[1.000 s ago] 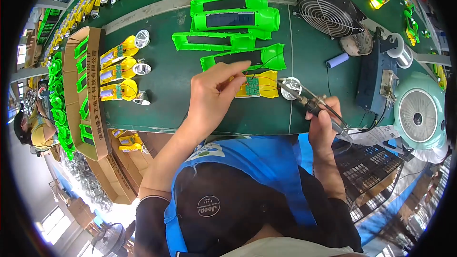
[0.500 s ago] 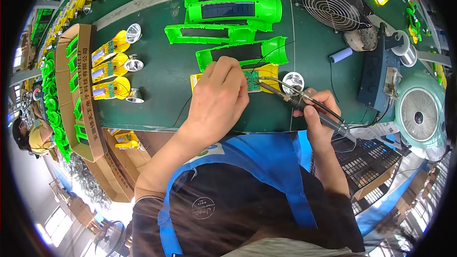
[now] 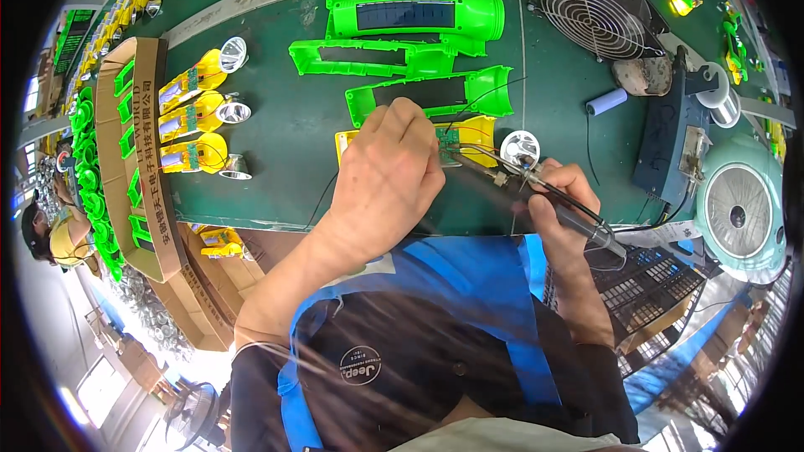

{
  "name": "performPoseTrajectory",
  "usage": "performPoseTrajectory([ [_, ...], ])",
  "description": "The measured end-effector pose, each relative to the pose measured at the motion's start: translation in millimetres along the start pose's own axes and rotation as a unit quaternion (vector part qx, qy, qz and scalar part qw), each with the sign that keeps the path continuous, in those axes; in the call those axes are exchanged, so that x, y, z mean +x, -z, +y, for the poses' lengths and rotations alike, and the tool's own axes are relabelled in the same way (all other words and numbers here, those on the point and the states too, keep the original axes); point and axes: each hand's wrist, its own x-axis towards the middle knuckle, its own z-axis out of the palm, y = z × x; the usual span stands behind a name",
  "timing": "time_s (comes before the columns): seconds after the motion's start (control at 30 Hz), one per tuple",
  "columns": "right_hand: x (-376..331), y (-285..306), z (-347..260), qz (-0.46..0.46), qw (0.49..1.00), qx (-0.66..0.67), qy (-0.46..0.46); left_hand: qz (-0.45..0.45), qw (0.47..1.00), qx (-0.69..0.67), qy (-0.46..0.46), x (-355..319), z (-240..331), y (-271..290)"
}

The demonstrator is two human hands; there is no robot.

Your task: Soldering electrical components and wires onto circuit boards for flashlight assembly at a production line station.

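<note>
Near the bench's [image 3: 276,151] front edge, your left hand [image 3: 388,172] partly hides the yellow casing [image 3: 479,133]; the soldering iron [image 3: 588,228] appears blurred.

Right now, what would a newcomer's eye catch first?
Bright green plastic shells lie at upper centre. Below them, the right hand holds a slim, dark soldering iron toward a small green circuit board. A round, pale-green fan stands at far right.

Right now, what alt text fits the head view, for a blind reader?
A person's right hand points a soldering iron at a green circuit board in a yellow housing, which the left hand partly covers. Green shells lie beyond; three yellow units with reflectors lie at left.
</note>
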Motion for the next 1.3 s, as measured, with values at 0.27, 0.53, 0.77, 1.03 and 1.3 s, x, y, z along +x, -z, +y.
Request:
performPoseTrajectory([
  [0.27,-1,5,6,-0.006,0.999,0.044,0.015,0.004,1.000,0.018,-0.002,1,1,1],
  [0.53,1,8,-2,0.056,0.996,0.064,0.015,-0.001,1.000,0.009,-0.001,1,-1,0],
  [0.77,15,11,-15,0.071,0.993,0.004,0.094,-0.002,1.000,0.008,-0.007,2,-4,1],
  [1.03,47,-4,-4,0.063,0.984,-0.039,0.160,-0.042,0.998,-0.032,-0.035,-3,-10,15],
  [1.3,64,-15,20,0.015,0.971,-0.077,0.226,-0.062,0.989,-0.125,-0.056,30,-8,-1],
])
